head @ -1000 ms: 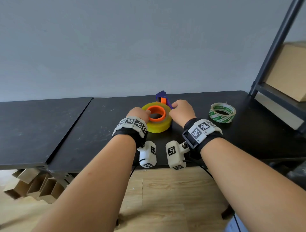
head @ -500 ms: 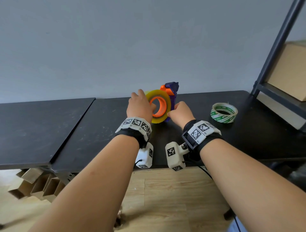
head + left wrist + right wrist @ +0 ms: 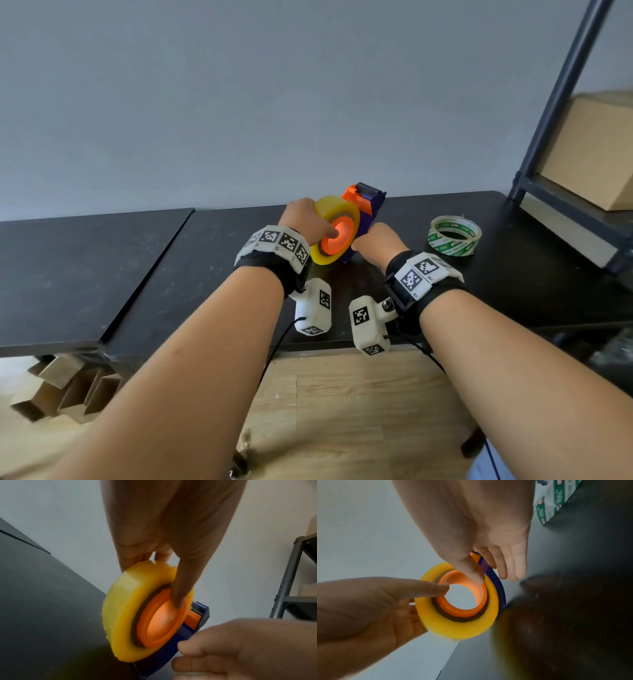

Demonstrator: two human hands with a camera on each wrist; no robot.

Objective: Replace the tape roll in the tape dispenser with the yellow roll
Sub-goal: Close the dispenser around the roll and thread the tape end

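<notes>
Near the surface's (image 3: 205,274) far edge, the left hand (image 3: 301,222) grips the yellow roll (image 3: 330,214) on the dispenser (image 3: 368,205), which the right hand (image 3: 376,240) pinches, likely to steady it upright.

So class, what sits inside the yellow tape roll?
An orange hub fills the yellow tape roll, ringed by the roll's brown core. The left hand has its thumb on the hub. The hub's mount on the dispenser is hidden.
</notes>
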